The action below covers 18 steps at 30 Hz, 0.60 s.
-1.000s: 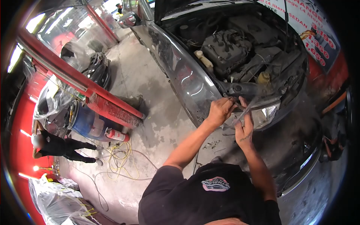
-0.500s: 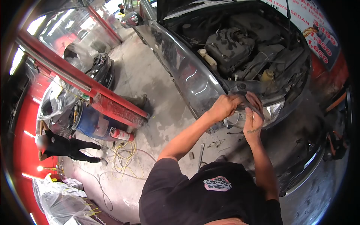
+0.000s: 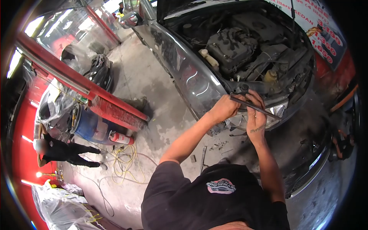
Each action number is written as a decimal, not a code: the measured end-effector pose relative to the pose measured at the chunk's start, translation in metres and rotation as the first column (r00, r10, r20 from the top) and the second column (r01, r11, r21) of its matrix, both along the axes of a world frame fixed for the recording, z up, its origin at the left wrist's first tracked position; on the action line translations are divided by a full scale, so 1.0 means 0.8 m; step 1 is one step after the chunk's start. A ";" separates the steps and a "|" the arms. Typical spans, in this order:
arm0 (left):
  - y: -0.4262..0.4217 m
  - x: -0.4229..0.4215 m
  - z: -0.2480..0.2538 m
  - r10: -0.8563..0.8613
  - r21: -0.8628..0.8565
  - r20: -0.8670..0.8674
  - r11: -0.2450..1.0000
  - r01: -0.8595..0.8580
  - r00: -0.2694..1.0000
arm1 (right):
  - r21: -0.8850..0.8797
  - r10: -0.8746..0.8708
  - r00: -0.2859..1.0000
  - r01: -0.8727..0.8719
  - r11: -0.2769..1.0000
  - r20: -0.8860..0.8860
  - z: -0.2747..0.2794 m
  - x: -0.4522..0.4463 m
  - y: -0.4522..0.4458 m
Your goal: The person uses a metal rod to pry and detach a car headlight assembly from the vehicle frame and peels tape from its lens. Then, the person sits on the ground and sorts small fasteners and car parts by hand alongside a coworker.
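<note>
A long, thin dark bar [image 3: 264, 111] slants over the front corner of the dark grey car [image 3: 195, 82], above the headlight [image 3: 279, 111]. My left hand [image 3: 225, 109] is closed at the bar's left end. Beside it, my right hand [image 3: 255, 112] grips the bar nearer its middle, with fingers pointing up toward the engine bay. The bar's right end sticks out past my right hand. Both hands are close together, and they hide part of the headlight and the fender edge.
The open engine bay [image 3: 234, 50] lies beyond my hands. A long tool [image 3: 203, 158] and a small block [image 3: 193, 158] rest on the floor. To the left are a red post [image 3: 115, 111], blue drum [image 3: 90, 124], fire extinguisher [image 3: 122, 138], coiled yellow hose [image 3: 124, 165] and a person [image 3: 63, 149].
The bar now shows lengthwise across my hands, turned from its earlier steeper angle. My right hand has shifted slightly, with its fingers now around the bar. The view has swayed a little.
</note>
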<state>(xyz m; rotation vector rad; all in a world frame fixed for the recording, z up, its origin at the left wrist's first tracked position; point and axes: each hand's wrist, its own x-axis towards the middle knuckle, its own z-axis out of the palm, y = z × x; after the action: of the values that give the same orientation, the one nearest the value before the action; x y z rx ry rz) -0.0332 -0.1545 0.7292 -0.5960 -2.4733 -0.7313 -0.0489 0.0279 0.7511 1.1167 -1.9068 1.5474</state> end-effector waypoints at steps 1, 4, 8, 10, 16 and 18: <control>0.002 0.002 -0.002 0.003 0.000 0.001 1.000 -0.003 1.000 | 0.001 0.003 1.000 -0.003 1.000 0.009 0.003 0.003 -0.002; 0.016 0.003 -0.015 0.080 0.082 -0.163 0.994 -0.067 0.983 | -0.079 0.055 0.990 -0.045 0.996 0.132 0.003 0.008 -0.008; 0.028 -0.003 -0.034 0.274 0.204 -0.257 0.953 -0.225 0.927 | 0.044 0.034 0.995 -0.038 0.998 0.089 0.009 0.005 0.001; 0.035 0.002 -0.014 0.264 0.181 -0.199 0.956 -0.230 0.944 | 0.041 0.022 0.997 -0.025 0.999 0.074 0.003 0.001 0.003; 0.005 0.003 0.016 -0.003 0.013 -0.076 1.000 0.004 0.997 | 0.059 0.001 1.000 -0.001 0.998 0.006 -0.006 -0.003 0.007; 0.003 0.002 -0.010 0.005 0.047 -0.058 0.999 -0.003 0.998 | 0.108 -0.002 0.996 0.012 0.994 -0.089 -0.009 -0.003 0.008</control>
<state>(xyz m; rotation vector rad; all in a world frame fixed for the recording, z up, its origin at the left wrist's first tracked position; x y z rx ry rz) -0.0313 -0.1517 0.7211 -0.5864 -2.3966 -0.7581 -0.0515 0.0344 0.7436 1.2026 -1.9530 1.3811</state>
